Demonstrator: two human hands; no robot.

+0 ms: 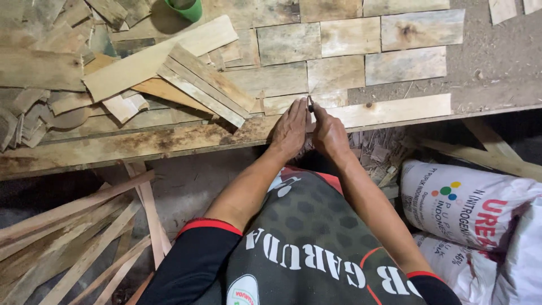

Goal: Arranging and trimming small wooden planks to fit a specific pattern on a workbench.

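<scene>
head view: green cup [186,8] sits among wood offcuts [169,73].

Pale, weathered wood under a green cup

Veneer sheets [339,56] are tan with grey stains; the cup [185,8] is green; the shirt [316,243] is dark with red trim; the sacks [468,203] are white.

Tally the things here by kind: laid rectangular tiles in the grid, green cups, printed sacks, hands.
Tiles: 9
Green cup: 1
Sacks: 2
Hands: 2, left and right
Total: 14
</scene>
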